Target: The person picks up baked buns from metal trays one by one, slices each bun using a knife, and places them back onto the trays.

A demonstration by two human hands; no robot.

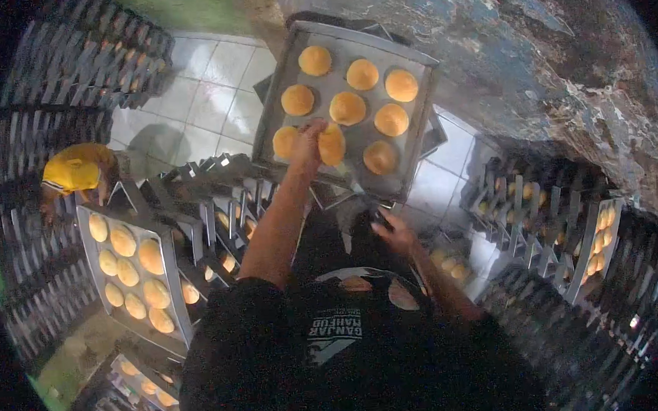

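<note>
A metal baking tray (pixel 420 87) of golden round buns is in front of me, several of them spaced across it. My left hand (pixel 308 140) reaches over its near left part, its fingers closed against one bun (pixel 331 145). Another bun (pixel 285 142) lies just left of that hand, partly covered by it. Near the tray's front edge, my right hand (pixel 397 235) is wrapped round the dark handle of a tool (pixel 377 219). The tool's far end is blurred, so its kind is unclear.
Racks of stacked trays (pixel 216 205) stand at left, with one tilted tray of buns (pixel 128 274). More racks (pixel 525 208) are at right, below a rough, peeling wall (pixel 545 49). A person in a yellow shirt (pixel 78 169) bends at far left on the tiled floor (pixel 206 100).
</note>
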